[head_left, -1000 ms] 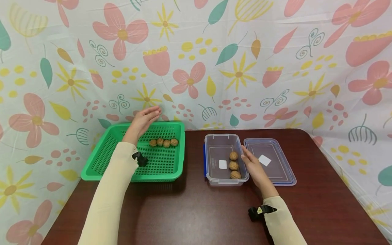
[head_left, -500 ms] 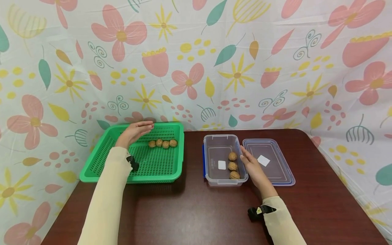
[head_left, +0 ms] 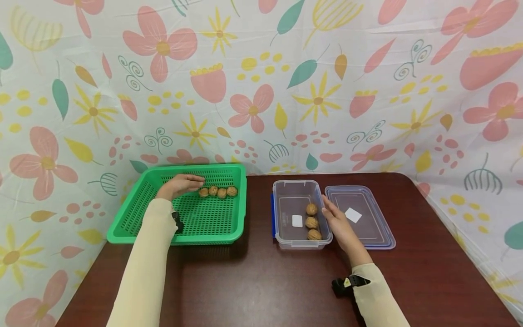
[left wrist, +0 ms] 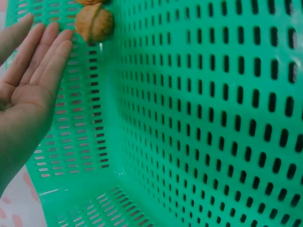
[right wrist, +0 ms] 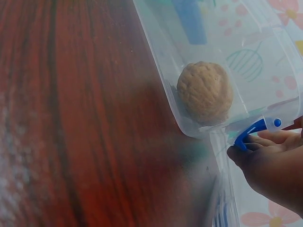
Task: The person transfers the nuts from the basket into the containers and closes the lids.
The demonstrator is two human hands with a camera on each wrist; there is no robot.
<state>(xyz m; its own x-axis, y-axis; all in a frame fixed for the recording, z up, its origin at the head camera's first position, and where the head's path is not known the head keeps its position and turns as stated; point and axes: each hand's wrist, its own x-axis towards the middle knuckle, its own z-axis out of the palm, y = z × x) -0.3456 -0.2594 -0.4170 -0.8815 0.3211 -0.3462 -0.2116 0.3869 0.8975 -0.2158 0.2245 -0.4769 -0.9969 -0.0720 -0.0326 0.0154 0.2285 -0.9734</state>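
My left hand point(head_left: 182, 185) reaches over the green plastic basket point(head_left: 239, 218), its fingers extended and nothing in them. Just beyond its fingertips a row of several walnuts point(head_left: 222, 193) lies along the basket's back part; in the left wrist view one walnut point(left wrist: 94, 22) shows close to the fingers. Against the right side of the clear plastic container point(head_left: 286, 197) rests my right hand point(head_left: 341, 227), fingers fairly straight. Three walnuts point(head_left: 312, 223) line the container's right side. At the right wrist, the fingers are by a blue clip point(right wrist: 255, 130) of the container, with a walnut point(right wrist: 205, 92) visible through its wall.
A clear lid point(head_left: 369, 227) with a blue edge lies on the dark wooden table point(head_left: 261, 281), right of the container. A blue clip point(head_left: 273, 215) hangs on the container's left side. Behind the table hangs a flower-patterned cloth point(head_left: 253, 59).
My left hand has come down from above the basket's back rim to beside the walnuts in it. The right hand has stayed at the container, and the walnuts have not moved.
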